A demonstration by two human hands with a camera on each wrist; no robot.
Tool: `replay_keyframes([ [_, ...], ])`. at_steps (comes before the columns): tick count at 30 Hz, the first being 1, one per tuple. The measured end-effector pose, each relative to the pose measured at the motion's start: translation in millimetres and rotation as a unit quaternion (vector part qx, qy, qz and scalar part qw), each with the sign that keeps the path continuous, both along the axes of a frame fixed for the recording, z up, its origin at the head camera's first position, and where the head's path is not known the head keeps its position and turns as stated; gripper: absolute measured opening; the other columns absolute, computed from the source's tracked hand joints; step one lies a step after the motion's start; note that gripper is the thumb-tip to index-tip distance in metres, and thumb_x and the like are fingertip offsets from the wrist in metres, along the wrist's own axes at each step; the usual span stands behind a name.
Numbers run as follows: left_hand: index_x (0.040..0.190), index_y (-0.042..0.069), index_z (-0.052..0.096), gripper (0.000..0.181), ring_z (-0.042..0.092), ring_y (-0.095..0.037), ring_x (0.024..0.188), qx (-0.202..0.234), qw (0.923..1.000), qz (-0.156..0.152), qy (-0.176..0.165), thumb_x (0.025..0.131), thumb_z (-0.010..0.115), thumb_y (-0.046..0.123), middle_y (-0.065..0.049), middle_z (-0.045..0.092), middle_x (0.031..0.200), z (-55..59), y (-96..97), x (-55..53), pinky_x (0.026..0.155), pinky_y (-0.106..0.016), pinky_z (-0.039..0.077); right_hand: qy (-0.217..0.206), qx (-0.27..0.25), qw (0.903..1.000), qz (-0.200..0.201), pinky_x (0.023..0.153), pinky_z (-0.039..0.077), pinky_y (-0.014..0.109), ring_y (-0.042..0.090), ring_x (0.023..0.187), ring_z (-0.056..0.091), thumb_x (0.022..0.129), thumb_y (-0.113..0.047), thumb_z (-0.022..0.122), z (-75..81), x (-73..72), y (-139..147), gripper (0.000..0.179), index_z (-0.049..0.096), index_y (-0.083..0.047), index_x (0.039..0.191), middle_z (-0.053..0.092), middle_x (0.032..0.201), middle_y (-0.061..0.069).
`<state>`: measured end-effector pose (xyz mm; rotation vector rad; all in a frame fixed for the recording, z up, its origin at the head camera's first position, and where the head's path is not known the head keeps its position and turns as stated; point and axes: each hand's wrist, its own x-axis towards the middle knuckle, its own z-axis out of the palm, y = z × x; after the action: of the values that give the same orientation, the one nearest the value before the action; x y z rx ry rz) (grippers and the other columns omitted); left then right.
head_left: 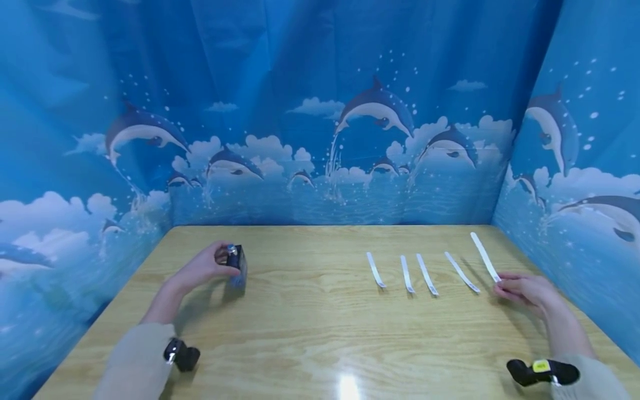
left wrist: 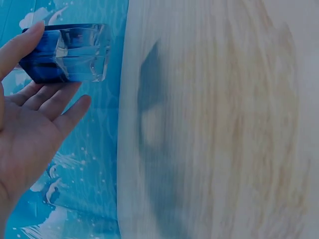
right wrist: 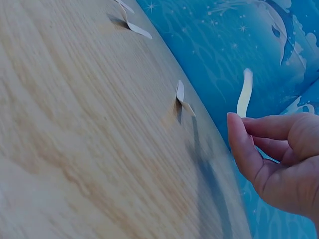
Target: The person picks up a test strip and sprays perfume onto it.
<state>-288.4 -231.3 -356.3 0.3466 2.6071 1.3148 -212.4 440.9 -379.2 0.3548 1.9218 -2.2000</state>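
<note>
Wood-grain tabletop (head_left: 300, 333) spreads beneath your hands. Your left hand (head_left: 202, 270) grips a blue-and-clear glass perfume bottle (left wrist: 75, 55) between thumb and fingers; your right hand (head_left: 530, 291) pinches one white paper strip (head_left: 484, 255), four loose strips (head_left: 426, 274) lying to its left.

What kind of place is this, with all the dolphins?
Probably a little indoor work corner, not the real sea: the dolphins are a picture on a creased sheet behind a wood-grain table, where white strips lie in a row.
</note>
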Motion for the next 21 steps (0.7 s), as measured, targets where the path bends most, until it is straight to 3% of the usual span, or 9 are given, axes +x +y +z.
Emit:
replay_keyframes([
  [13,0.143,-0.004,0.023,0.092,0.035,-0.041,0.127,0.054,0.9981,0.005,0.03,0.078,0.074,0.038,-0.027,0.035,0.138,6.8,25.8,3.0,0.102,-0.05,0.033,0.062,-0.017,0.9963,0.057,0.072,0.054,0.024,0.014,0.075,0.066,0.088,0.014,0.049,5.5,-5.2,-26,0.033,0.065,-0.014,0.084,0.066,0.082,0.009],
  [21,0.139,-0.001,0.031,0.082,0.038,-0.037,0.125,0.109,0.993,-0.011,0.045,0.077,0.076,0.027,-0.023,0.041,0.133,7.4,43.9,5.1,0.102,-0.048,0.033,0.061,-0.01,0.996,0.064,0.073,0.054,0.027,0.018,0.076,0.066,0.086,0.013,0.053,8.7,-7.9,-42,0.027,0.066,-0.011,0.084,0.065,0.082,0.011],
])
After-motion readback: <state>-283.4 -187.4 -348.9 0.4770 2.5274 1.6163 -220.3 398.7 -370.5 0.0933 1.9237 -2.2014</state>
